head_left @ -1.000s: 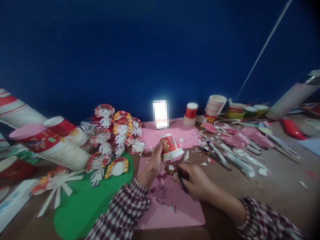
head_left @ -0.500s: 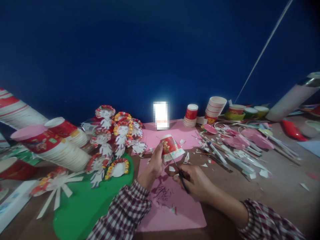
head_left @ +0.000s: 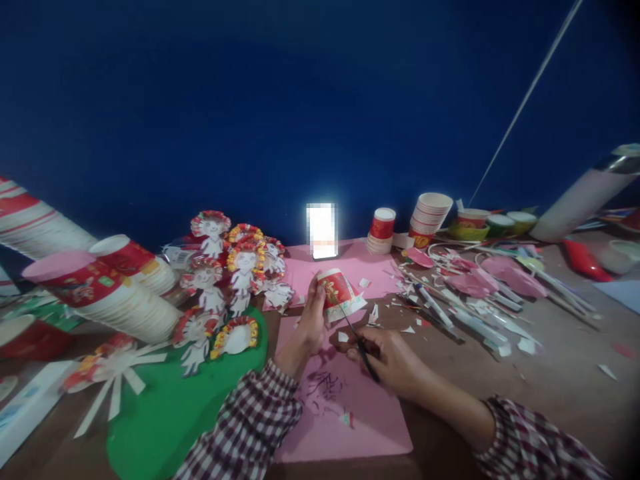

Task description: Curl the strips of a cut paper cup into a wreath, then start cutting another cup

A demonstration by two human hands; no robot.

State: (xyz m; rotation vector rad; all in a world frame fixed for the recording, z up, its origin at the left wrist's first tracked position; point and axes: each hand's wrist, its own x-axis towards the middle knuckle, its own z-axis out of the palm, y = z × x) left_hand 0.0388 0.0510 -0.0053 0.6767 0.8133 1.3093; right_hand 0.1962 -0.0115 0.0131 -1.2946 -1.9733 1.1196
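Note:
My left hand (head_left: 314, 320) grips a red and white paper cup (head_left: 336, 291) by its left side, the cup tilted above the table. Along its lower right edge the paper is cut and flares outward. My right hand (head_left: 387, 357) is closed around the dark handles of a pair of scissors (head_left: 363, 351). The blades point up and left and meet the cup's lower edge. Under both hands lies a pink sheet (head_left: 360, 427) with dark scribbles and small paper scraps on it.
Left of my hands, paper-cut figures (head_left: 245, 267) and a green sheet (head_left: 165, 407) lie near stacked cups (head_left: 135, 313). A bright phone screen (head_left: 323, 230) stands at the back. Pens (head_left: 435, 310), pink cutouts (head_left: 473, 283) and paper bits spread over the right side.
The cup has turned slightly in my left hand and shifted a little left. The scissors stay at its lower edge, nearly in the same place.

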